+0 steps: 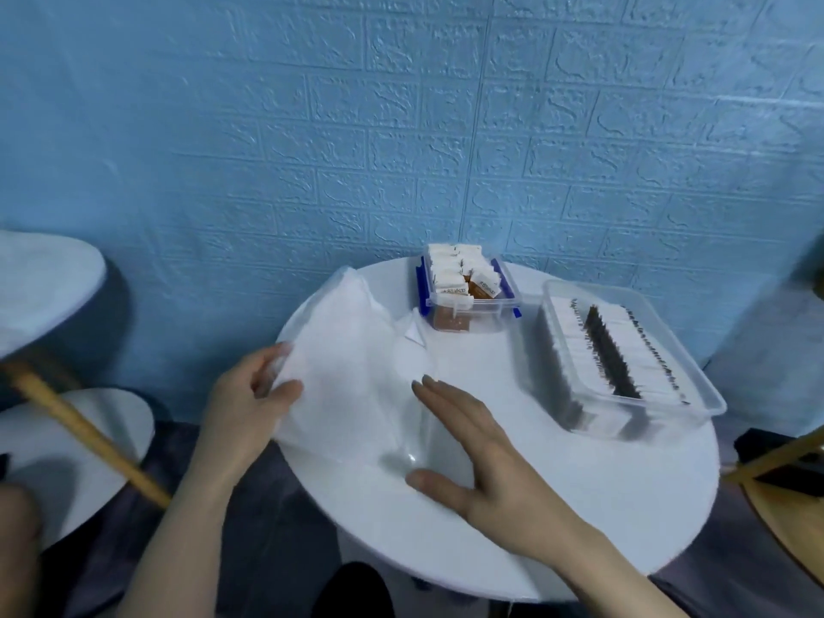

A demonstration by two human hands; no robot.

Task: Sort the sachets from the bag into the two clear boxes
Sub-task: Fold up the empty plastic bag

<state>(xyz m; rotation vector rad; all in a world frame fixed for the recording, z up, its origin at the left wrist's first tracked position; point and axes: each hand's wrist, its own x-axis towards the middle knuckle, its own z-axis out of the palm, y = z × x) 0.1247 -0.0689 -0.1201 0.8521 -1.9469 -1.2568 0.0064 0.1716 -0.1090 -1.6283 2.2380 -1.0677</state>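
Left hand point(249, 394) gripping the near-left edge of the white bag point(348, 372), thumb on top, fingers curled round the rim; grip narrow, holding bag material only. Right hand point(472, 443) flat and wide, fingers straight and close together, palm down, pressing on the clear plastic part of the bag just right of the left-hand grip; thumb spread toward the near table edge, nothing pinched. Bag lying flat and slack between the two hands, reaching away from the grip toward the wall; small folded corner visible at its far right side; contents not discernible. Round white table point(557, 528) under everything. Beyond the right-hand fingertips, toward the wall: small clear box point(472, 301) with blue latches, holding upright white sachets point(455, 274) with brown-orange sachets among and beneath them, printing too blurred to read. Right of the right hand, well apart from it: larger clear box point(633, 354), packed with rows of white sachets with dark edges point(606, 350) standing on edge. Small box near the bag's far corner; touching or not, cannot tell. Boxes side by side, narrow gap between. Left of the left-hand grip: second white round surface point(67, 461) crossed by a wooden pole point(80, 425). Blue brick-pattern wall point(401, 127) behind.
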